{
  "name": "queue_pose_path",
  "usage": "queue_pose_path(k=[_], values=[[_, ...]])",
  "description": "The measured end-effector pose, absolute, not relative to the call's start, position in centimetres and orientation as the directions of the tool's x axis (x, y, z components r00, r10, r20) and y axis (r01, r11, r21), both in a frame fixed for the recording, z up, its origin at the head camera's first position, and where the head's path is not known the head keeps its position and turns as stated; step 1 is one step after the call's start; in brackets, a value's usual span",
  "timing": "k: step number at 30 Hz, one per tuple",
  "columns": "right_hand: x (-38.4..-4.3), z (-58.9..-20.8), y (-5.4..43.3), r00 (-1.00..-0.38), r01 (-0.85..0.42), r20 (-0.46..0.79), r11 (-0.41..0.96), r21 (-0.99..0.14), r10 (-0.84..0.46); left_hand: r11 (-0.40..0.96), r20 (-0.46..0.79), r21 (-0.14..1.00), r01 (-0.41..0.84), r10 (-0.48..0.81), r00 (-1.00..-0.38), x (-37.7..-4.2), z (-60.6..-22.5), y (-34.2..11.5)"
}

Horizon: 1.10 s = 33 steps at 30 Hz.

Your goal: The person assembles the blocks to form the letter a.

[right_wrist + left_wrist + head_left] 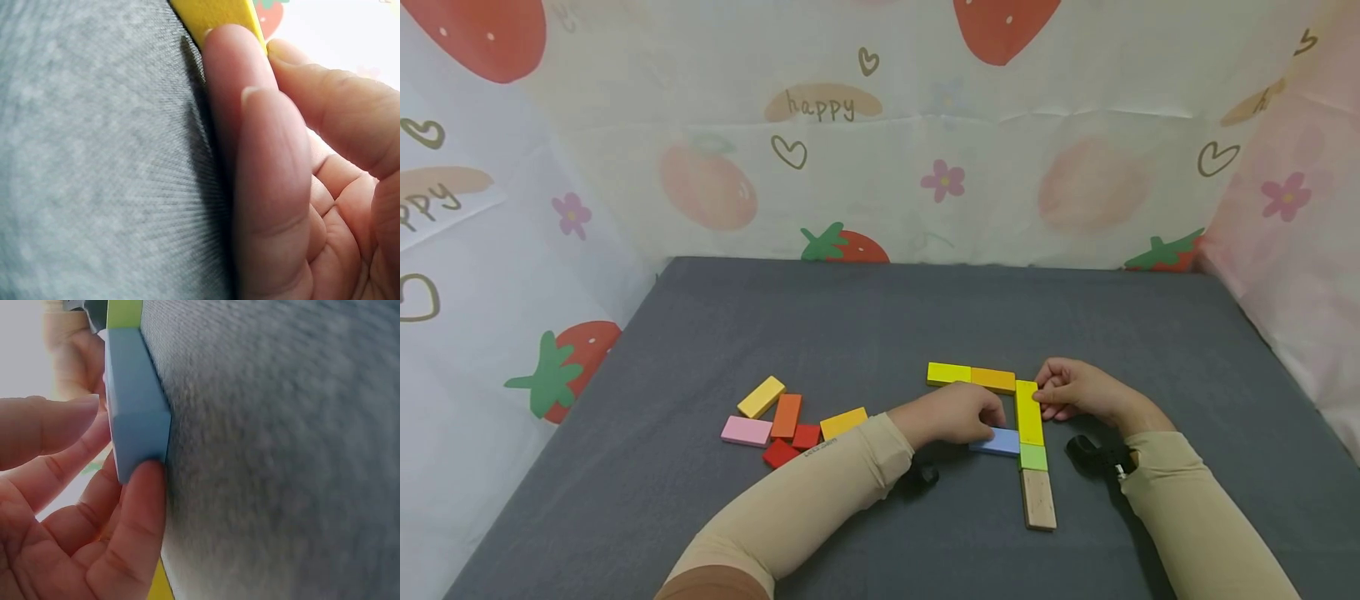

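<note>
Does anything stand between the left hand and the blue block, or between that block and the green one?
Nothing visible does: the left hand touches the blue block, whose far end appears against the green block.

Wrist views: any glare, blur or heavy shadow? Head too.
Left wrist: backdrop blown out behind the left hand, grey cloth soft toward lower right; right wrist: dark shadow beside the right hand, strawberry print blurred; head: soft shadow beside the right sleeve.

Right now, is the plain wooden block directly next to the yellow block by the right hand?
No, the green block lies between the plain wooden block and that yellow block.
</note>
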State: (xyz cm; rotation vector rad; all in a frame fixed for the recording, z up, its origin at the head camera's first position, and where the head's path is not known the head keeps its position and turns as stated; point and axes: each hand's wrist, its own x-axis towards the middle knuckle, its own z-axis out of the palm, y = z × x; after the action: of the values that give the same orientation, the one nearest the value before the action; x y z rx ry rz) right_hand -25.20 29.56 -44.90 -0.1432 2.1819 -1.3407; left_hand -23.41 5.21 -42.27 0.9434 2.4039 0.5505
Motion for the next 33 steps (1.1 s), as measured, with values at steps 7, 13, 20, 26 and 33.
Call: queue_pose_path(k=[7, 13, 20, 26, 33], values=[[-25.2, -44.8, 29.4, -0.830, 0.208, -0.420, 0.495, -0.843, -0.366, 0.697, -0.292, 0.528, 0.485, 0.685, -0.667, -24.0, -41.9, 3.9], [-25.1, -44.7, 29.4, -0.835, 0.202, -0.418, 0.508, -0.837, -0.358, 0.688, -0.254, 0.539, 0.486, 0.682, -0.685, -24.8, -41.2, 2.3], [-25.0, -44.6, 29.4, -0.838, 0.202, -0.418, 0.511, -0.836, -0.352, 0.681, -0.208, 0.567, 0.464, 0.663, -0.719, -25.3, -40.7, 0.2], [-25.1, -44.7, 29.4, -0.837, 0.200, -0.417, 0.511, -0.836, -0.355, 0.700, -0.218, 0.576, 0.422, 0.629, -0.746, -25.5, -40.6, -2.1], [-25.2, -44.7, 29.3, -0.833, 0.200, -0.421, 0.514, -0.834, -0.360, 0.721, -0.249, 0.594, 0.356, 0.586, -0.771, -25.6, -40.4, -5.4]])
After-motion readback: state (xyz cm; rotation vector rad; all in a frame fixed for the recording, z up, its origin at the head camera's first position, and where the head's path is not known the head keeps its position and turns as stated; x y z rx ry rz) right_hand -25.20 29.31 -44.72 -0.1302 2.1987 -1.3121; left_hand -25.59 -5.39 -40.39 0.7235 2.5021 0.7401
